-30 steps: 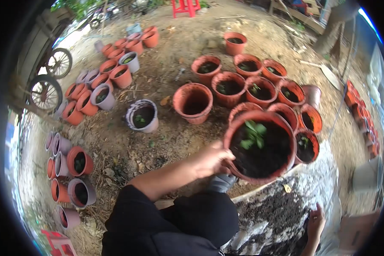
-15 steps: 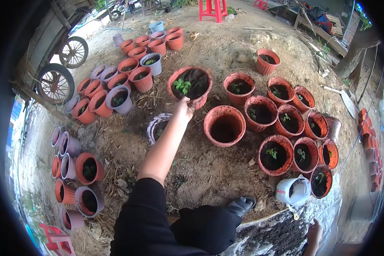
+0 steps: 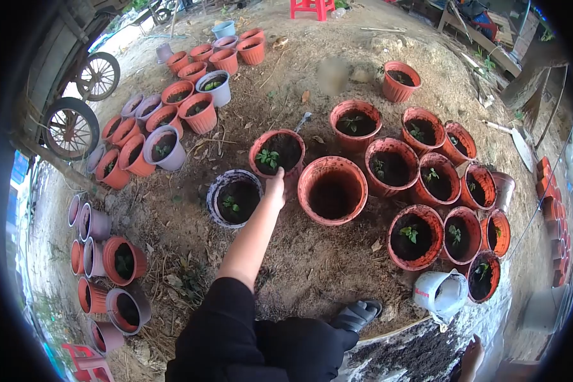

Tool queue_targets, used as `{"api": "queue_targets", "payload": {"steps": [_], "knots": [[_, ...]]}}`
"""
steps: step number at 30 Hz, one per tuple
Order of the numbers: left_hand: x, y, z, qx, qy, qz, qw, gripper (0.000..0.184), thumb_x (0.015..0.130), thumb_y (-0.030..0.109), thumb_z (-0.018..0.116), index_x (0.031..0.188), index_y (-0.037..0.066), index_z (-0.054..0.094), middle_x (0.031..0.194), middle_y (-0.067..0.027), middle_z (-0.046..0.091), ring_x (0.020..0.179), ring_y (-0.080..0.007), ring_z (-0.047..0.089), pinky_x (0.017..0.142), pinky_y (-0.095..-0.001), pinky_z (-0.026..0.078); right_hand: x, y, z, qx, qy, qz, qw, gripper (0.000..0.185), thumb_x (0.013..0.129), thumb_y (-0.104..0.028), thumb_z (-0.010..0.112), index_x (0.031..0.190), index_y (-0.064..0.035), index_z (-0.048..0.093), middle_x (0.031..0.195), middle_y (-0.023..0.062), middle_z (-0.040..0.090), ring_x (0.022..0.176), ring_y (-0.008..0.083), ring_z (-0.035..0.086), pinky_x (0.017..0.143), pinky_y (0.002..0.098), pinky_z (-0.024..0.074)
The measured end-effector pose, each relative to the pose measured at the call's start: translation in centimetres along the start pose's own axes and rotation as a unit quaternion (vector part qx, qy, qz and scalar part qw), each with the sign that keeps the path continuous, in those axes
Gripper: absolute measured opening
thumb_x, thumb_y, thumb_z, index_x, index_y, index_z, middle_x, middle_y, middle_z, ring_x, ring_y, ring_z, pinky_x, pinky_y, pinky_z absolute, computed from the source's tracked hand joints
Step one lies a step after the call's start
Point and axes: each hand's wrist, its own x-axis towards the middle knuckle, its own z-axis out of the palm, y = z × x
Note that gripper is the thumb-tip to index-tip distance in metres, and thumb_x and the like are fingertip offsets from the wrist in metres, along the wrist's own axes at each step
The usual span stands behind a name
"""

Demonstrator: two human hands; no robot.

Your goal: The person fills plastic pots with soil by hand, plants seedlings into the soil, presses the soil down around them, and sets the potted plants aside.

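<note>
My left hand (image 3: pixel 275 191) is closed on the near rim of an orange-red plant pot (image 3: pixel 291 173). Dark soil and a small green seedling (image 3: pixel 268 158) are inside it. Just left of it stands a pale purple pot (image 3: pixel 214 213) with a seedling, and on the right is a larger orange-red pot (image 3: pixel 332 219) of soil with no plant showing. My right hand (image 3: pixel 472 353) is low at the right edge, fingers slightly apart, with nothing visible in it. It is near a sheet covered in loose dark soil (image 3: pixel 401 356).
Several potted seedlings (image 3: pixel 416 237) cluster on the right beside a white bucket (image 3: pixel 440 291). More pots (image 3: pixel 198 113) stand at the back left and along the left side. A trowel-like tool (image 3: pixel 305 118) lies beyond the held pot. Behind is a red stool (image 3: pixel 312 9).
My left hand has brought the seedling pot down and nearer, beside the pale purple pot, which now shows more fully. The right hand stays low at the edge.
</note>
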Motion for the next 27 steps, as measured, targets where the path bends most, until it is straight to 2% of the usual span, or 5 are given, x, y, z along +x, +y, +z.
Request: {"api": "queue_targets", "payload": {"steps": [2, 6, 9, 17, 27], "knots": [[-5.1, 0.5, 1.4, 0.244, 0.036, 0.022, 0.969, 0.053, 0.084, 0.055, 0.047, 0.109, 0.008, 0.051, 0.098, -0.0092, 0.058, 0.095, -0.0229, 0.054, 0.074, -0.0367, 0.047, -1.2, 8.3, 4.4, 0.037, -0.205, 0.098, 0.973, 0.027, 0.081, -0.010, 0.052, 0.106, -0.0022, 0.058, 0.068, 0.0153, 0.059, 0.059, 0.0261, 0.056, 0.057, 0.0363, 0.0438], [-9.5, 0.8, 1.9, 0.378, 0.028, 0.088, 0.921, 0.048, 0.080, 0.051, 0.057, 0.075, 0.003, 0.061, 0.059, -0.0022, 0.056, 0.056, -0.0180, 0.055, 0.059, -0.0307, 0.045, 2.0, -7.7, -1.7, 0.015, -0.037, -0.036, 0.999, 0.028, 0.079, -0.005, 0.052, 0.106, -0.0034, 0.058, 0.073, 0.0143, 0.060, 0.063, 0.0262, 0.057, 0.058, 0.0364, 0.0450], [-10.8, 1.1, 3.4, 0.522, 0.051, 0.379, 0.762, 0.042, 0.072, 0.040, 0.068, 0.076, -0.001, 0.060, 0.068, -0.0153, 0.062, 0.067, -0.0274, 0.062, 0.062, -0.0341, 0.047, 1.0, 2.2, 2.8, 0.058, -0.120, -0.038, 0.990, 0.023, 0.078, -0.004, 0.053, 0.100, -0.0028, 0.060, 0.076, 0.0141, 0.061, 0.066, 0.0265, 0.058, 0.060, 0.0354, 0.0461], [-9.2, 2.5, 5.4, 0.635, 0.034, 0.324, 0.701, 0.014, 0.071, 0.014, 0.061, 0.072, 0.000, 0.059, 0.074, -0.0225, 0.060, 0.075, -0.0380, 0.059, 0.066, -0.0443, 0.046, -1.1, 6.8, 2.7, 0.079, -0.119, 0.008, 0.990, 0.012, 0.077, -0.003, 0.052, 0.086, -0.0030, 0.059, 0.074, 0.0146, 0.059, 0.067, 0.0298, 0.058, 0.061, 0.0381, 0.0450], [-10.6, 4.3, 7.9, 0.669, -0.013, 0.365, 0.648, 0.014, 0.076, 0.015, 0.057, 0.079, 0.001, 0.059, 0.079, -0.0215, 0.061, 0.080, -0.0379, 0.059, 0.069, -0.0447, 0.047, -3.7, 12.1, 2.6, 0.000, -0.118, 0.075, 0.990, 0.007, 0.081, -0.009, 0.052, 0.081, -0.0037, 0.057, 0.063, 0.0163, 0.054, 0.057, 0.0333, 0.054, 0.053, 0.0411, 0.0406]]}}
